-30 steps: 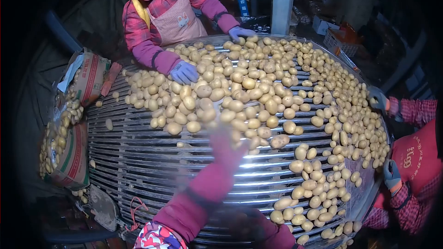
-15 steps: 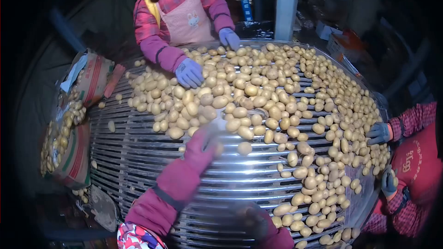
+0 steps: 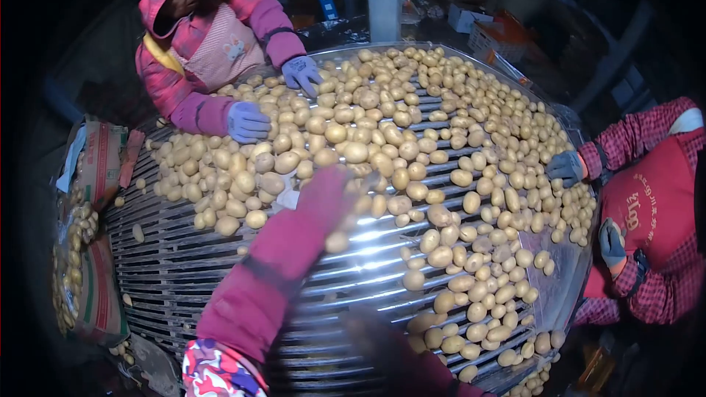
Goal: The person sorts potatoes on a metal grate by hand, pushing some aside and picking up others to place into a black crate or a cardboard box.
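Note:
My left hand point(image 3: 359, 192), smeared by motion at the end of a magenta sleeve, reaches into the near edge of the potato pile point(image 3: 353, 151). A single potato point(image 3: 337, 242) lies on the bars just below it, and a whitish scrap point(image 3: 288, 197) shows beside the sleeve. Lower down, my right hand point(image 3: 371, 334) is a dark blur over the slatted metal table point(image 3: 309, 356), left of several loose potatoes point(image 3: 448, 334). On neither hand can the fingers be made out, so any hold on a potato is hidden.
Across the table, a co-worker's gloved hands point(image 3: 248, 122) rest on the potatoes. Another person's grey glove point(image 3: 566, 167) touches them at the right. Potato-filled bags point(image 3: 99, 279) stand at the left edge. A post point(image 3: 384, 0) rises behind the table.
The view has swung, so the table and people appear farther left. My left hand stays at the pile's near edge, blurred in both frames. My right hand has shifted slightly left in view.

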`<state>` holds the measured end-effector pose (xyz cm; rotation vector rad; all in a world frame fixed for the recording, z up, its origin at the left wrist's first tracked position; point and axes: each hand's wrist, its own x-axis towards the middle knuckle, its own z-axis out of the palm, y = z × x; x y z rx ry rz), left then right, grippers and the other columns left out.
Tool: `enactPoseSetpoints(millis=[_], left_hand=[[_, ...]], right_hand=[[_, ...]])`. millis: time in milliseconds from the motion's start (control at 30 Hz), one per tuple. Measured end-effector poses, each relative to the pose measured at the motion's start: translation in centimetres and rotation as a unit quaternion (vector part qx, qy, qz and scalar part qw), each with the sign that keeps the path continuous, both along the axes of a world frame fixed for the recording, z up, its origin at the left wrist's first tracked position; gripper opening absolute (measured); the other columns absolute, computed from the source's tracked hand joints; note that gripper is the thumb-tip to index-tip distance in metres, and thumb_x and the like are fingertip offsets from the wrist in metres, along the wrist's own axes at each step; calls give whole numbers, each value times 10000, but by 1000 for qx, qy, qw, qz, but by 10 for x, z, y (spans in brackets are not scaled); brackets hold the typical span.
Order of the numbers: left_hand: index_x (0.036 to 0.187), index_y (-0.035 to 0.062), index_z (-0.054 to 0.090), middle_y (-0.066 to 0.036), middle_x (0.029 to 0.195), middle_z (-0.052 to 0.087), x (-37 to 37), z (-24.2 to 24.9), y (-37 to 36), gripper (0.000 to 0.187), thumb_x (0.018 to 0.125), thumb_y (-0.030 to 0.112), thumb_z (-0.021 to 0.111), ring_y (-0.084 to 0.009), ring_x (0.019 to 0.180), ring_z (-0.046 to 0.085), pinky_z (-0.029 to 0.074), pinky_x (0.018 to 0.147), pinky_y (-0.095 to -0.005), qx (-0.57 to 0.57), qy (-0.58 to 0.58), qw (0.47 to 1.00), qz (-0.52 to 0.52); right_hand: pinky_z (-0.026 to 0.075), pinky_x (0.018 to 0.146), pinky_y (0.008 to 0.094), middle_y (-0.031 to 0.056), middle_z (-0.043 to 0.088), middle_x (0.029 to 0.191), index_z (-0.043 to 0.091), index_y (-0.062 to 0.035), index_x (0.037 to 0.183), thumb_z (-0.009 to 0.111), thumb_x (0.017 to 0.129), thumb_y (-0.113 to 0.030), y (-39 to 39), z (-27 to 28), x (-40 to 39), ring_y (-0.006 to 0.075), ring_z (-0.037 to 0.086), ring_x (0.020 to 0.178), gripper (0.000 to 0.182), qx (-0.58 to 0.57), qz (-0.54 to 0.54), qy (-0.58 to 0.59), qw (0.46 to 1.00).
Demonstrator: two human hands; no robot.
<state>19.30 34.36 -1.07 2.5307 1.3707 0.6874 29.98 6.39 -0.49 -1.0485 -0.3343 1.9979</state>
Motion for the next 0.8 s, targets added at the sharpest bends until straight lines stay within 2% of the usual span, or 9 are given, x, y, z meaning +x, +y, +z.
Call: enactPoseSetpoints(millis=[67, 133, 333, 400, 433, 533, 633, 733, 800], left_hand=[[1210, 107, 641, -135, 1183, 623, -4, 37, -41, 491, 745, 214, 760, -336, 1106, 589, 484, 949, -422, -92, 15, 993, -66], [1200, 101, 648, -140, 1165, 630, -24, 39, -67, 493, 734, 204, 772, -337, 1094, 595, 486, 944, -424, -74, -24, 992, -103], [1187, 61, 650, -145, 1162, 632, -50, 93, -136, 518, 713, 210, 795, -348, 1088, 593, 482, 947, -437, -123, -49, 974, -185], [1193, 49, 645, -147, 1170, 628, -51, 90, -161, 539, 706, 220, 800, -352, 1104, 585, 480, 951, -439, -117, -14, 970, -214], [1234, 33, 615, -170, 1211, 603, -54, 81, -174, 594, 715, 255, 802, -368, 1145, 561, 474, 962, -447, -130, 28, 953, -273], [1337, 6, 519, -221, 1307, 529, -52, 73, -213, 734, 739, 327, 798, -404, 1238, 493, 443, 1006, -471, -147, 101, 931, -320], [1435, -11, 392, -262, 1406, 432, -50, 75, -210, 871, 766, 387, 783, -438, 1322, 408, 381, 1069, -499, -226, 79, 926, -291], [1499, 1, 287, -272, 1467, 367, -39, 89, -191, 964, 773, 407, 776, -461, 1364, 347, 315, 1120, -515, -292, 6, 914, -281], [1508, 17, 283, -270, 1466, 368, -33, 82, -181, 976, 768, 424, 772, -458, 1359, 356, 324, 1113, -520, -300, 92, 911, -267]], right_hand=[[441, 955, 339, 81, 580, 1269, 447, -30, 1407, 579, 943, -309, -9, -31, -3, 179, 553, 1122, 556, 15, 5, -30, 999], [446, 956, 365, 112, 558, 1331, 389, -58, 1463, 548, 961, -338, -14, -60, -5, 205, 555, 1132, 596, -36, -44, 155, 986], [464, 951, 382, 89, 515, 1371, 385, -128, 1467, 549, 937, -429, 5, 3, 3, 225, 560, 1144, 631, -74, -77, 104, 989], [491, 916, 388, 49, 539, 1289, 450, -142, 1394, 548, 934, -462, 16, 10, 8, 206, 570, 1120, 569, 228, 97, -151, 957], [491, 916, 388, 49, 539, 1289, 450, -142, 1394, 548, 934, -462, 14, 11, 8, 206, 570, 1120, 569, 229, 96, -150, 957], [518, 903, 395, 50, 555, 1256, 399, -120, 1408, 560, 925, -489, 8, 16, 6, 195, 570, 1150, 629, 1, -107, 253, 962], [508, 934, 387, 94, 533, 1322, 337, -81, 1453, 609, 909, -472, 9, 76, 32, 220, 553, 1201, 723, 21, -50, 230, 972], [473, 986, 386, 117, 496, 1388, 301, -61, 1477, 650, 891, -453, 11, 20, 5, 228, 513, 1263, 788, 164, -113, 324, 925], [450, 1005, 384, 96, 502, 1355, 310, -47, 1465, 667, 879, -446, 5, 35, 14, 213, 514, 1236, 793, 124, -137, 309, 933]])
